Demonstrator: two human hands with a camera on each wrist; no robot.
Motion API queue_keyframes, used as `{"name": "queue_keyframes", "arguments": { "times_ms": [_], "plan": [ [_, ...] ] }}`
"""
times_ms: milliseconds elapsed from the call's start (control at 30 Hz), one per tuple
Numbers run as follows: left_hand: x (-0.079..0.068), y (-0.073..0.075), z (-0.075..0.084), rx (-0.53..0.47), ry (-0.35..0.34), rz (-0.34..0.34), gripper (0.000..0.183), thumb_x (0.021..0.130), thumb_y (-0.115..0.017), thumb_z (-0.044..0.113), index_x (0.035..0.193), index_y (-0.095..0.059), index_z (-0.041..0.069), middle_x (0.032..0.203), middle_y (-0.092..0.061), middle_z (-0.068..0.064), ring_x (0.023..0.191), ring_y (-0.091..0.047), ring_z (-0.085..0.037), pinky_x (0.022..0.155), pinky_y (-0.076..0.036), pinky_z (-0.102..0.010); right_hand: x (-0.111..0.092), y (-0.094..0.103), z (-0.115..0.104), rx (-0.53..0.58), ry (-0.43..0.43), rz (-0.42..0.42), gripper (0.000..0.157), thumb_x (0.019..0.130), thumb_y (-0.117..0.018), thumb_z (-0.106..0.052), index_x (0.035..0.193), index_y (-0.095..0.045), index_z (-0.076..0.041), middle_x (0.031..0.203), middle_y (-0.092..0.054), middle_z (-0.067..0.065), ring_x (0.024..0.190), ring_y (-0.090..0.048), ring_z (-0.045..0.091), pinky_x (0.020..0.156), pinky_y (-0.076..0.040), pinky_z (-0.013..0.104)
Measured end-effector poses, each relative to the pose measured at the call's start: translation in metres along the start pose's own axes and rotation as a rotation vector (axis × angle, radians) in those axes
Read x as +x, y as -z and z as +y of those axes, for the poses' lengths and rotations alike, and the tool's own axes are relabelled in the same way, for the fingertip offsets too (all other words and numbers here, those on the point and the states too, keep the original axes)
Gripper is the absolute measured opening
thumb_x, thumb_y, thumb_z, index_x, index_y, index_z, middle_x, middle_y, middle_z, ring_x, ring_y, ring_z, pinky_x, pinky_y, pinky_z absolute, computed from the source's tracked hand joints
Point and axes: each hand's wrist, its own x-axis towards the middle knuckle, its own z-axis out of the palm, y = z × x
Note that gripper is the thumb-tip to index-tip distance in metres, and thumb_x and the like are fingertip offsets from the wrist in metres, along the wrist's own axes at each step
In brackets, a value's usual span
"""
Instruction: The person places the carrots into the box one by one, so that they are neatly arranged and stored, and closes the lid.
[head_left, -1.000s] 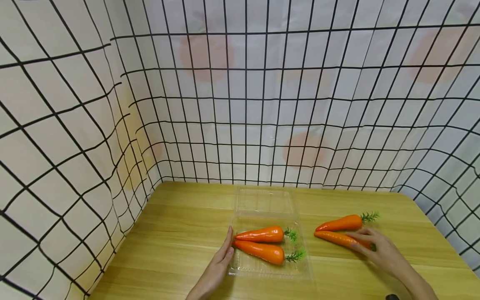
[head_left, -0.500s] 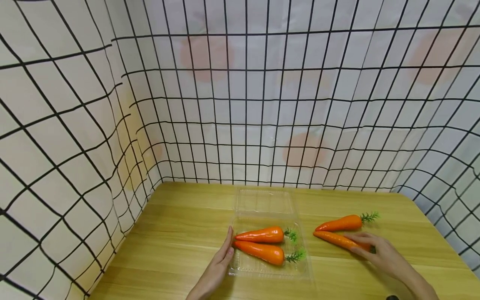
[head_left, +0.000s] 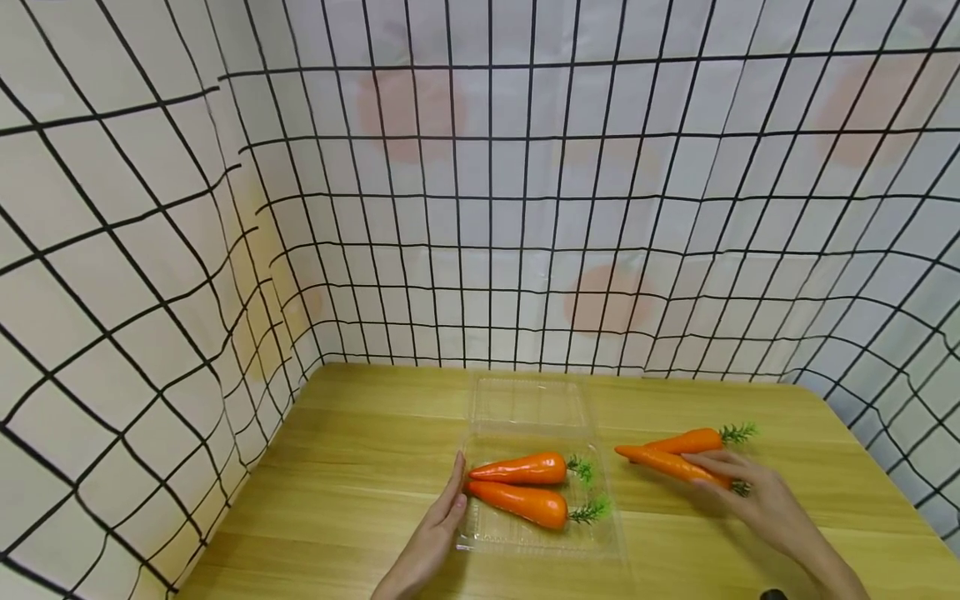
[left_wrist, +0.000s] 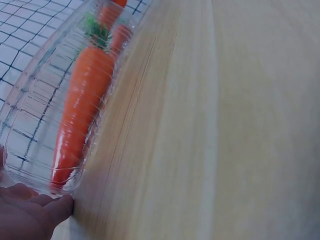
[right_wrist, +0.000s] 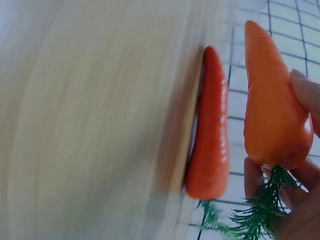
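Observation:
My right hand (head_left: 765,498) pinches an orange carrot (head_left: 663,462) with a green leafy top between thumb and fingers. In the right wrist view this held carrot (right_wrist: 272,110) is raised above a second carrot (right_wrist: 210,135), which lies on the table. On the left, a clear plastic clamshell box (head_left: 510,546) stands with its lid folded back. Inside it rest two carrots, a rear one (head_left: 521,469) and a front one (head_left: 525,506), tips leftward and greens to the right. My left hand (head_left: 431,533) rests against the box's left side, fingers extended along it.
The transparent lid (head_left: 528,403) lies flat behind the box on the wooden table (head_left: 360,467). White cloth walls with a black grid (head_left: 510,225) enclose the back and sides. A small black object (head_left: 772,594) shows at the bottom edge.
The right hand has lifted its carrot off the table and brought it slightly left, so it now overlaps the other carrot. My left hand and the box stay where they were.

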Motion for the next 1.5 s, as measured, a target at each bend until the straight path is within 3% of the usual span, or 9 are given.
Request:
{"name": "queue_keyframes", "arguments": {
  "times_ms": [167,333,533,833,1167,1500],
  "plan": [
    [0.0,0.001,0.0,0.01,-0.001,0.003,0.06,0.115,-0.027,0.02,0.166,0.005,0.014,0.173,0.01,-0.016,0.159,0.007,-0.043,0.126,0.001,-0.063,0.006,0.001,-0.017,0.021,-0.052,0.0,0.038,0.092,-0.079,-0.015,0.129,-0.075,-0.02,0.12,-0.07,-0.013,0.104,-0.05,-0.017,0.07,-0.049,0.019],
    [0.0,0.001,-0.001,0.012,-0.003,0.001,0.061,0.115,-0.027,0.02,0.166,0.005,0.014,0.173,0.011,-0.017,0.159,0.007,-0.043,0.126,0.001,-0.063,0.012,0.003,-0.037,0.049,-0.114,-0.023,0.036,0.095,-0.076,-0.02,0.131,-0.073,-0.024,0.119,-0.071,-0.009,0.102,-0.05,-0.013,0.07,-0.045,0.021],
    [0.0,0.001,-0.001,-0.005,-0.006,-0.005,0.061,0.115,-0.027,0.02,0.166,0.006,0.014,0.173,0.012,-0.016,0.158,0.009,-0.043,0.126,0.002,-0.064,0.019,-0.006,-0.057,0.137,-0.058,-0.025,0.037,0.095,-0.075,-0.013,0.131,-0.073,-0.022,0.12,-0.072,-0.004,0.095,-0.054,-0.001,0.067,-0.041,0.022],
    [0.0,0.001,-0.001,0.002,-0.004,0.0,0.061,0.115,-0.027,0.02,0.166,0.005,0.015,0.173,0.011,-0.015,0.158,0.008,-0.043,0.126,0.001,-0.062,0.02,-0.025,-0.08,0.226,-0.028,-0.038,0.035,0.094,-0.075,-0.012,0.128,-0.075,-0.021,0.122,-0.07,-0.003,0.102,-0.056,-0.003,0.065,-0.049,0.022],
    [0.002,0.001,-0.002,-0.007,-0.007,-0.005,0.061,0.115,-0.027,0.019,0.166,0.006,0.015,0.173,0.01,-0.014,0.159,0.007,-0.041,0.126,0.001,-0.059,0.023,-0.041,-0.104,0.227,0.081,-0.014,0.037,0.088,-0.082,-0.012,0.122,-0.077,-0.025,0.117,-0.073,-0.008,0.105,-0.063,-0.002,0.076,-0.054,0.019],
    [0.0,0.001,-0.002,-0.022,-0.004,-0.009,0.06,0.115,-0.026,0.02,0.166,0.006,0.014,0.173,0.01,-0.014,0.159,0.008,-0.041,0.126,0.002,-0.059,0.027,-0.054,-0.122,0.253,0.102,-0.043,0.036,0.088,-0.083,-0.016,0.121,-0.077,-0.029,0.116,-0.073,-0.01,0.103,-0.064,0.001,0.074,-0.055,0.022]
  ]
}}
